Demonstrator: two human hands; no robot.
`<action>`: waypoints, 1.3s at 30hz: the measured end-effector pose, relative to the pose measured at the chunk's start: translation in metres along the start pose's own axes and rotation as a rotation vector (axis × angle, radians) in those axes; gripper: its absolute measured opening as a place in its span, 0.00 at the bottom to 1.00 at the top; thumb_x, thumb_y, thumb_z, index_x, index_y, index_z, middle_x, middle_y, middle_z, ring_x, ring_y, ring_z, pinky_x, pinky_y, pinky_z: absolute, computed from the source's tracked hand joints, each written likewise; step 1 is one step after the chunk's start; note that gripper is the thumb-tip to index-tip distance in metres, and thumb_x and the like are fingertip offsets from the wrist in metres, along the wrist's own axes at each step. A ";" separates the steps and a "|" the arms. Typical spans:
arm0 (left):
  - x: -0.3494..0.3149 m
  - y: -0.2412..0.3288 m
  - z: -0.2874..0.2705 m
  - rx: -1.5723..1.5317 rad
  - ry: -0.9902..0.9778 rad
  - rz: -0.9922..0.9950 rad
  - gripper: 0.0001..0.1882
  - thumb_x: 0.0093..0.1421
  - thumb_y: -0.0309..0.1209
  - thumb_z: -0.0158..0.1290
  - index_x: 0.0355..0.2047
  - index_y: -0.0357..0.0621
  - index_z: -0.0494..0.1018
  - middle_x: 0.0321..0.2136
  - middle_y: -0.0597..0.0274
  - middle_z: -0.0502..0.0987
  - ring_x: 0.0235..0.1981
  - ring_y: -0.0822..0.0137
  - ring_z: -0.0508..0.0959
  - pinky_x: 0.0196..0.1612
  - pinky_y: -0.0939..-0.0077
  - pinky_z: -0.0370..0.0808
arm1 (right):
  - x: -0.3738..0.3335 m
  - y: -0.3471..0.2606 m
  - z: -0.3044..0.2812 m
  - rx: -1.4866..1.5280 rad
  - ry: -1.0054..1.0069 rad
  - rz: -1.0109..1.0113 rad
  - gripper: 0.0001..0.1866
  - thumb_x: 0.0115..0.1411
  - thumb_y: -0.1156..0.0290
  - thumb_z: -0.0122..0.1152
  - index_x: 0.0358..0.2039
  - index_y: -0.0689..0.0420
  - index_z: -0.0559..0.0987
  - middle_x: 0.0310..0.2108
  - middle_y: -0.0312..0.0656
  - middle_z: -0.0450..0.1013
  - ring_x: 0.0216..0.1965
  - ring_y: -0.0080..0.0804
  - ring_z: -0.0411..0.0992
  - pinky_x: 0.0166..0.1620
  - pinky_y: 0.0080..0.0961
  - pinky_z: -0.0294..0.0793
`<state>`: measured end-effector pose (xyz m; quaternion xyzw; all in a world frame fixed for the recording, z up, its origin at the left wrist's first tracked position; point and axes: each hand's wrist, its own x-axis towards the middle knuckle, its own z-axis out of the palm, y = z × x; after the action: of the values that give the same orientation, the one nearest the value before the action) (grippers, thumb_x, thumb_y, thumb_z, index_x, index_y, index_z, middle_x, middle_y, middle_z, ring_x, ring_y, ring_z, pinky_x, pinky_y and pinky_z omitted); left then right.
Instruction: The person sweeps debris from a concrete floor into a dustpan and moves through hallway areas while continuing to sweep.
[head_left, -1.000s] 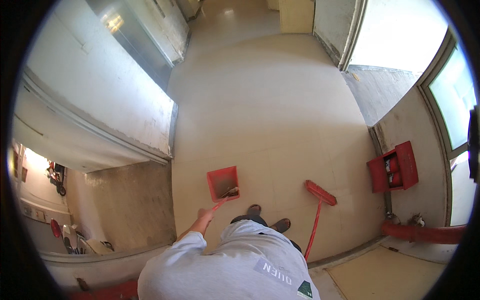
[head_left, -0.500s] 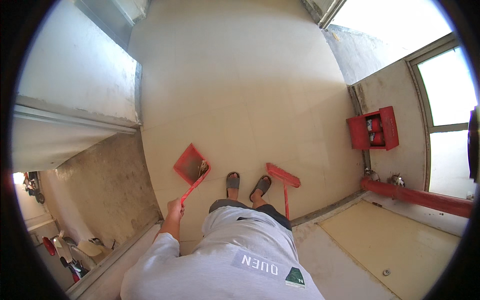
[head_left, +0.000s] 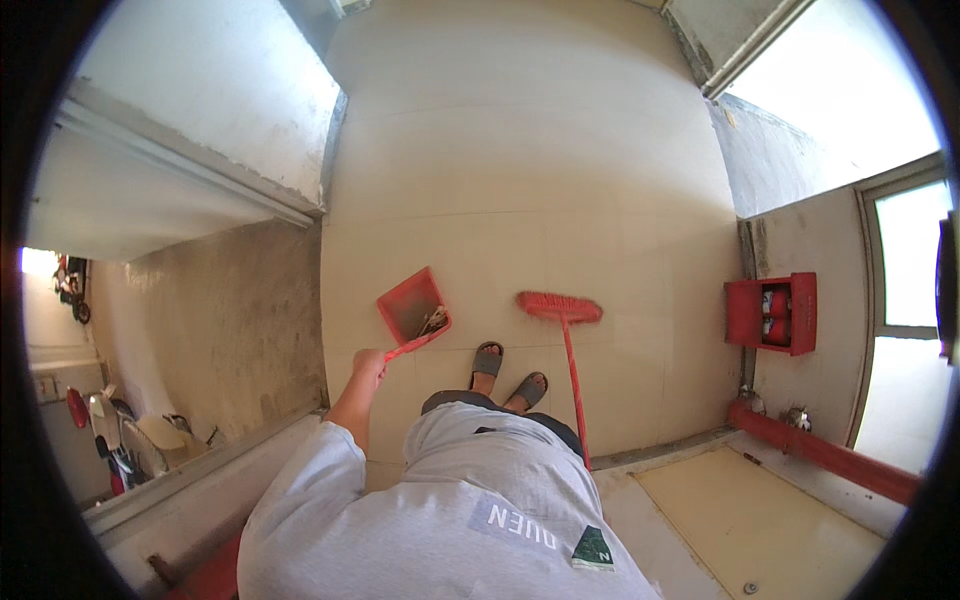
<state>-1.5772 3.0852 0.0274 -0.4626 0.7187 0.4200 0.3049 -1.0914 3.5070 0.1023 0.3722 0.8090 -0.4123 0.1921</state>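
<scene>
"Broom head has come forward since the earlier frame, from beside the right foot to ahead and right of the left sandal. Dustpan has turned slightly as well."

"Where is that, and what's in it?"

"Ahead and left of the sandal. Small, light-brown, dry-looking scraps lie along the side where its handle joins; a dull film covers part of the bottom."

"How do the hands stand?"

"The left hand, left of the sandal, has its fingers clamped round the dustpan's handle. The right hand is hidden, so its fingers cannot be told; the broom's slim, straight shaft runs back to the grey shirt."

"Any other container?"

"An open, hard-edged red box, well to the right of the sandal. Two red cylinders with pale patches sit in it."

"And the surfaces?"

"The dustpan looks like smooth plastic, squarish and shallow; the broom head is a long bar with shaggy bristles. Around the sandal, the cream floor shows thin joints and a faint sheen."
</scene>
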 end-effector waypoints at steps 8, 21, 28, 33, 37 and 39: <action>0.011 0.001 -0.004 0.302 0.096 0.126 0.12 0.52 0.29 0.48 0.15 0.35 0.71 0.14 0.48 0.72 0.11 0.59 0.72 0.14 0.60 0.64 | 0.247 -0.169 -0.043 -0.138 -0.162 0.143 0.16 0.61 0.60 0.50 0.43 0.58 0.70 0.19 0.41 0.67 0.17 0.33 0.66 0.23 0.34 0.70; 0.058 -0.019 -0.011 0.527 0.152 0.237 0.16 0.50 0.37 0.55 0.25 0.32 0.77 0.25 0.38 0.78 0.30 0.46 0.80 0.32 0.57 0.74 | 0.107 -0.099 -0.075 -0.311 -0.221 0.093 0.24 0.61 0.57 0.51 0.56 0.46 0.65 0.30 0.57 0.75 0.33 0.57 0.75 0.33 0.47 0.72; 0.064 0.002 -0.017 0.743 0.089 0.350 0.17 0.50 0.37 0.55 0.28 0.32 0.77 0.27 0.37 0.78 0.33 0.44 0.80 0.35 0.55 0.75 | 0.031 -0.054 -0.058 -0.334 -0.169 0.166 0.22 0.61 0.56 0.51 0.55 0.47 0.67 0.29 0.53 0.76 0.31 0.52 0.75 0.31 0.46 0.72; 0.032 0.039 -0.013 0.521 0.116 0.183 0.20 0.49 0.39 0.56 0.33 0.30 0.77 0.34 0.35 0.77 0.40 0.43 0.79 0.41 0.57 0.75 | 0.083 -0.072 -0.039 -0.372 -0.158 0.071 0.20 0.62 0.56 0.50 0.52 0.48 0.69 0.27 0.49 0.76 0.27 0.46 0.75 0.28 0.43 0.72; 0.015 0.050 -0.018 0.556 0.084 0.166 0.29 0.48 0.48 0.59 0.35 0.28 0.76 0.37 0.34 0.77 0.43 0.43 0.77 0.44 0.58 0.75 | 0.193 -0.100 -0.010 -0.582 -0.030 -0.266 0.19 0.62 0.56 0.50 0.51 0.49 0.70 0.26 0.47 0.76 0.24 0.42 0.76 0.26 0.41 0.73; 0.035 0.039 -0.020 0.546 0.081 0.169 0.34 0.45 0.53 0.61 0.36 0.28 0.76 0.38 0.34 0.76 0.44 0.43 0.77 0.45 0.58 0.75 | 0.270 -0.168 -0.001 -0.390 -0.099 -0.137 0.17 0.62 0.60 0.50 0.51 0.49 0.69 0.21 0.43 0.72 0.19 0.35 0.72 0.21 0.34 0.69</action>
<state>-1.6275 3.0617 0.0204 -0.3184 0.8527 0.2162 0.3532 -1.3943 3.5631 0.0240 0.2517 0.8864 -0.2778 0.2714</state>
